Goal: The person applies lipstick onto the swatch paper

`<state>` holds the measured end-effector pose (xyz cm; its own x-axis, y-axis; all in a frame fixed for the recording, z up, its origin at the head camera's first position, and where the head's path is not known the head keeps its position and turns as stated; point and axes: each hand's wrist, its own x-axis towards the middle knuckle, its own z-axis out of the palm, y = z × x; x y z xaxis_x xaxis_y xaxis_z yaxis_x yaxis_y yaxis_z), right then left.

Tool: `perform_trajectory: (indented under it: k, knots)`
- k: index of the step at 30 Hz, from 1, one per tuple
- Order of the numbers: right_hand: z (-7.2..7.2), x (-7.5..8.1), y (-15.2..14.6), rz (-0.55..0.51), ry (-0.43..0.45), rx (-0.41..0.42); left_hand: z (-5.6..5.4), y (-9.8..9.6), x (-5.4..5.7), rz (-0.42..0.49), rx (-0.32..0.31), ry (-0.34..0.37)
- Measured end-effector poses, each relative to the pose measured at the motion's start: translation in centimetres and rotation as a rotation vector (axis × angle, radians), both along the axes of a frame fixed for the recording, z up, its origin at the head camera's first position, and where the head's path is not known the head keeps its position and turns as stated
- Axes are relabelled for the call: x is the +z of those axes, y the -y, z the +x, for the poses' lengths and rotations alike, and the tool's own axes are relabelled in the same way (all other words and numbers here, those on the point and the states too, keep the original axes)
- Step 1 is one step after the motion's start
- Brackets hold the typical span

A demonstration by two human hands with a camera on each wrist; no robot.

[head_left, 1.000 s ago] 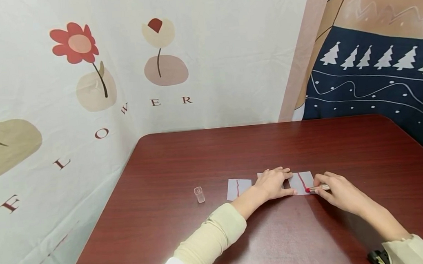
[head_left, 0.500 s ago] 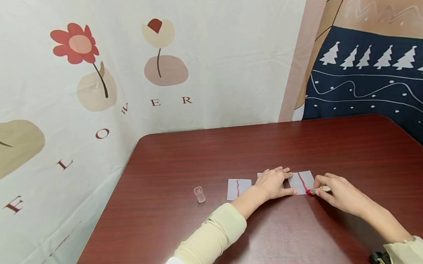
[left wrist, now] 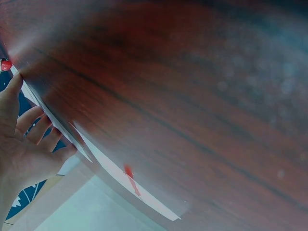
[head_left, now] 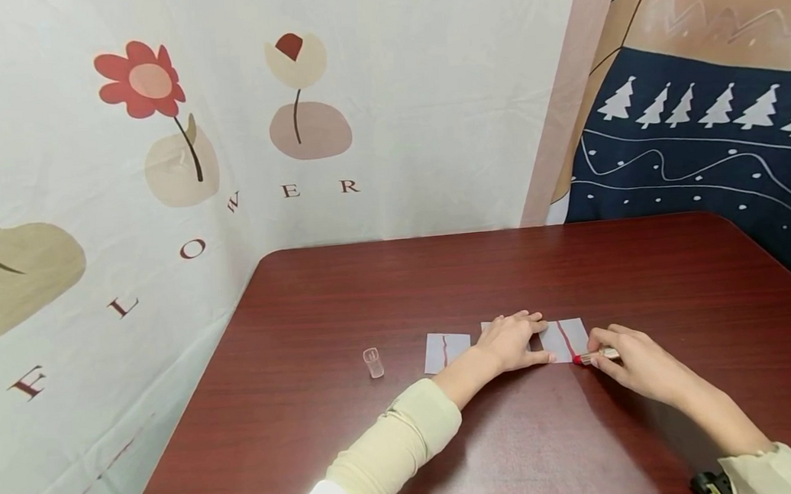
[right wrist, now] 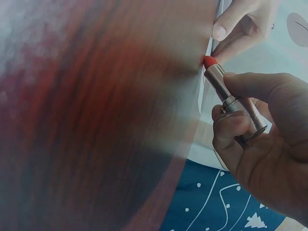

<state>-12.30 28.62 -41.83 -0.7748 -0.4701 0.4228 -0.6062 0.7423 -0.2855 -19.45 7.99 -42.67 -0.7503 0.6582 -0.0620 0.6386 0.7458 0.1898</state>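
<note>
My right hand (head_left: 641,360) grips a lipstick (right wrist: 219,82) with a metallic tube and a red tip. Its tip meets the near edge of a white paper square (head_left: 554,345), at the lower end of a red line running down that sheet. My left hand (head_left: 508,345) lies with fingers extended over a middle paper, mostly hidden beneath it, and its thumb and fingertips reach the left side of the marked square. Left of that hand, another paper square (head_left: 435,354) bears a wavy red line. In the left wrist view, the left fingers (left wrist: 41,130) are spread.
A clear plastic cap (head_left: 374,363) lies on the dark red wooden table (head_left: 399,293), left of the papers. Behind the table hang a pale cloth (head_left: 428,122) with flowers and letters and a navy cloth with white trees (head_left: 692,157).
The lipstick tip has slid slightly toward the near edge of the right paper, and the red line reaches a little lower. My left hand stays in place.
</note>
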Motion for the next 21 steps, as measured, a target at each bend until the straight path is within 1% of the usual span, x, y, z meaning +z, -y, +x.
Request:
perform_trajectory:
  k: [7,9,17,21]
  knots:
    - [0.2,0.2,0.1,0.000,0.019,-0.028,-0.1,-0.1,-0.2,0.004,-0.004,-0.005]
    - [0.5,0.6,0.0,-0.022,0.052,-0.042,-0.2,-0.1,-0.2,0.007,-0.007,-0.007]
    - [1.6,2.2,-0.2,-0.155,0.260,-0.118,-0.4,0.0,-0.2,0.031,-0.017,-0.030]
    - [1.9,2.7,-0.2,-0.222,0.375,-0.164,-0.7,0.0,-0.1,0.051,-0.045,-0.054]
